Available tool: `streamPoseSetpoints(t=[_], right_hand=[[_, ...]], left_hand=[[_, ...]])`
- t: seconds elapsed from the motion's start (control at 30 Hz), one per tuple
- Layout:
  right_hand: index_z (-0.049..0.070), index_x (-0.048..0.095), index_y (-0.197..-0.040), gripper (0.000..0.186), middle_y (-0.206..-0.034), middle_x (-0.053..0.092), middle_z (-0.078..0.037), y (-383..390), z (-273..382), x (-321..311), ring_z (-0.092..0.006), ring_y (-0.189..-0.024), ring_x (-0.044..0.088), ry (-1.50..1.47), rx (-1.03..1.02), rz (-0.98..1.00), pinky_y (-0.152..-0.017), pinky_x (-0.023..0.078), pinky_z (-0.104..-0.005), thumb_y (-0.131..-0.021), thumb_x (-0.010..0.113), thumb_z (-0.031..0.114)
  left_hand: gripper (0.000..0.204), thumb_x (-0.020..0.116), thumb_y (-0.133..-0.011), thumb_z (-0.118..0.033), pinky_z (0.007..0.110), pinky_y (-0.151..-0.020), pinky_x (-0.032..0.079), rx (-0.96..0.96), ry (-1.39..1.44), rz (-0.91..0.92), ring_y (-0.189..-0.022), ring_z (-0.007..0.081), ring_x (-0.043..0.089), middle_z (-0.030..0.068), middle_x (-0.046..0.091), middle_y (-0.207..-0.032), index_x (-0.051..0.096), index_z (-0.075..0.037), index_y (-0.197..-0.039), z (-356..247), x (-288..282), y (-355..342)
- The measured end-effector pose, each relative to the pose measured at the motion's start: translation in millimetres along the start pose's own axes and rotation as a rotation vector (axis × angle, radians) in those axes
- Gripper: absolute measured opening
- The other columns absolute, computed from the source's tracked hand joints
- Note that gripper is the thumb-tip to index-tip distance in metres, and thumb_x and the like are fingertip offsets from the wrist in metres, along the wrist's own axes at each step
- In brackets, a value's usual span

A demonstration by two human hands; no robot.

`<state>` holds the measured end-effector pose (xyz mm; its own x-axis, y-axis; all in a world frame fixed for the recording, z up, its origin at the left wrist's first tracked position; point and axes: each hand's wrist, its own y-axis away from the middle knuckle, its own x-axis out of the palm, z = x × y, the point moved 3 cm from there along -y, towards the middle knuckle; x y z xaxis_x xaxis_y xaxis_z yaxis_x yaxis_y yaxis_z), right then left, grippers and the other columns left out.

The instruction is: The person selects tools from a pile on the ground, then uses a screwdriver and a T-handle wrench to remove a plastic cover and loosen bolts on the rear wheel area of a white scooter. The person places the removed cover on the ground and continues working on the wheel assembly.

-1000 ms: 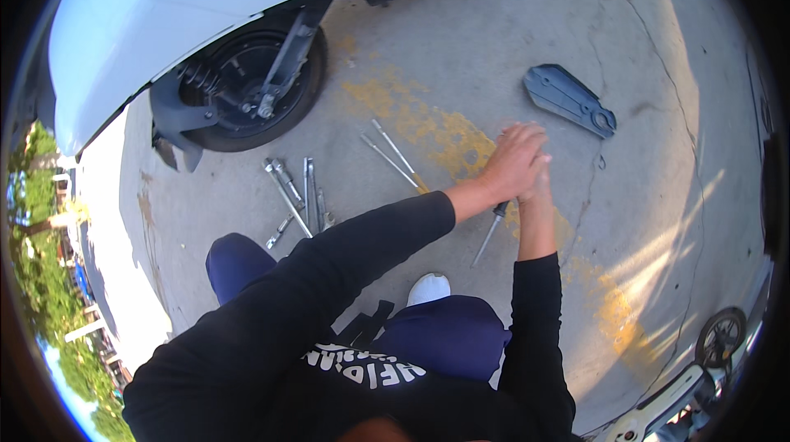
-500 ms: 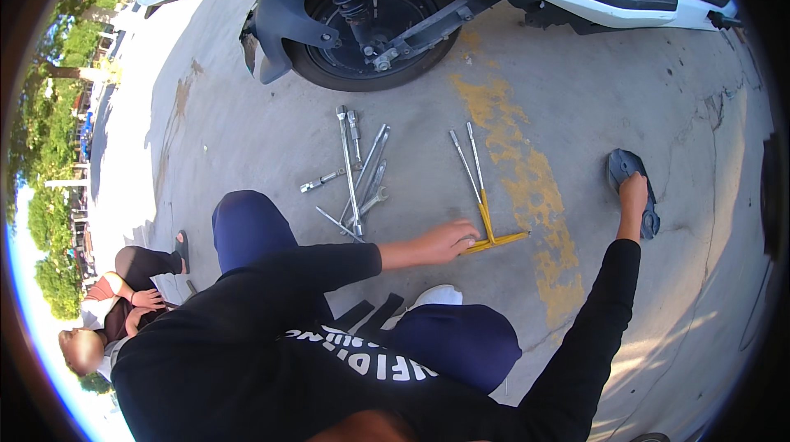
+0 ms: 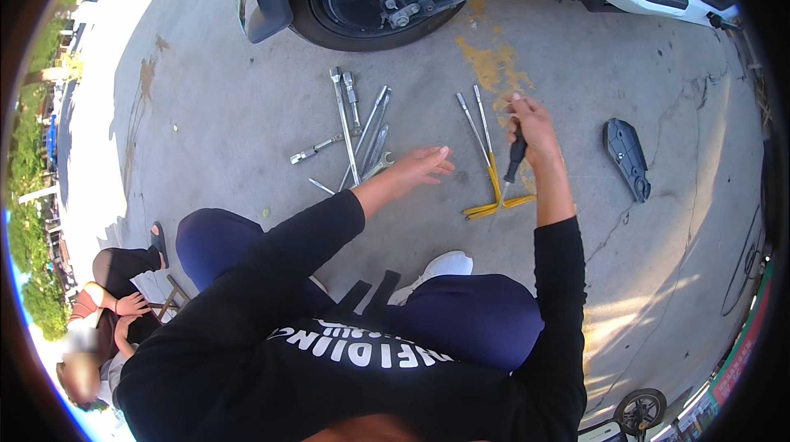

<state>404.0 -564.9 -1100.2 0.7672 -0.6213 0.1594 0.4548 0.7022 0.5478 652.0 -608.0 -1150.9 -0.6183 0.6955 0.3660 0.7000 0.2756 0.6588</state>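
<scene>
In the head view, gripping a black-handled screwdriver [image 3: 516,158] in the curled right hand [image 3: 535,131], tilting it over yellow-handled T-wrenches [image 3: 494,174]; holding the left hand [image 3: 418,169] half open, empty, near metal wrenches [image 3: 346,125]. Seemingly just handling the screwdriver; probably calling next for a settled grip.

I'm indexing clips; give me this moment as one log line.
left hand: open, beside metal tools | right hand: gripping black-handled screwdriver | ground: yellow-handled tools, dark panel
</scene>
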Motion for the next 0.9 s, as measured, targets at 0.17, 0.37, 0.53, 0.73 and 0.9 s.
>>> streamPoseSetpoints(t=[0.17,0.37,0.53,0.73,0.9], right_hand=[[-0.002,0.061,-0.104,0.035,-0.080,0.051,-0.003,-1.9,-70.7,112.8,-0.0099,-0.058,0.050,0.125,0.028,0.053,-0.050,0.044,-0.0255,-0.096,0.057,0.032],[-0.004,0.064,-0.100,0.035,-0.079,0.063,-0.008,-29.8,-52.3,92.7,-0.0179,-0.077,0.058,0.592,-0.419,0.018,-0.070,0.047,-0.0314,-0.093,0.060,0.030],[-0.003,0.055,-0.118,0.042,-0.096,0.062,-0.008,-83.0,29.0,106.5,-0.0147,-0.083,0.059,0.049,-0.372,-0.041,-0.072,0.051,-0.0298,-0.095,0.058,0.032],[-0.004,0.051,-0.110,0.035,-0.094,0.060,-0.009,-129.4,54.2,143.0,-0.0159,-0.081,0.060,-0.347,-0.453,-0.024,-0.074,0.052,-0.0290,-0.092,0.065,0.024],[-0.003,0.052,-0.104,0.022,-0.094,0.061,-0.009,-127.0,45.8,144.4,-0.0157,-0.083,0.061,-0.416,-0.560,0.053,-0.077,0.053,-0.0299,-0.093,0.062,0.014]], left_hand=[[0.050,0.053,-0.096,-0.043,0.035,-0.077,0.050,-0.069,0.192,0.245,-0.083,0.0194,0.061,0.0074,0.060,-0.094,0.047,-0.003,-0.126,10.3,12.5,22.0],[0.024,0.055,-0.097,-0.031,0.022,-0.038,0.019,-0.002,0.013,-0.288,-0.043,0.0023,0.027,-0.0088,0.032,-0.058,0.050,-0.008,-0.093,4.9,-49.2,37.8],[0.018,0.055,-0.096,-0.026,0.024,-0.036,0.020,0.084,0.136,-0.534,-0.042,0.0043,0.027,-0.0076,0.031,-0.056,0.049,-0.009,-0.091,0.8,-109.0,45.4],[0.016,0.053,-0.096,-0.021,0.025,-0.036,0.020,0.063,0.613,-0.620,-0.041,0.0068,0.026,-0.0040,0.032,-0.058,0.048,-0.006,-0.092,23.1,-153.0,49.5],[0.018,0.053,-0.096,-0.024,0.025,-0.037,0.021,0.063,0.684,-0.750,-0.044,0.0076,0.028,-0.0028,0.034,-0.061,0.048,-0.007,-0.092,3.1,-206.9,46.2]])
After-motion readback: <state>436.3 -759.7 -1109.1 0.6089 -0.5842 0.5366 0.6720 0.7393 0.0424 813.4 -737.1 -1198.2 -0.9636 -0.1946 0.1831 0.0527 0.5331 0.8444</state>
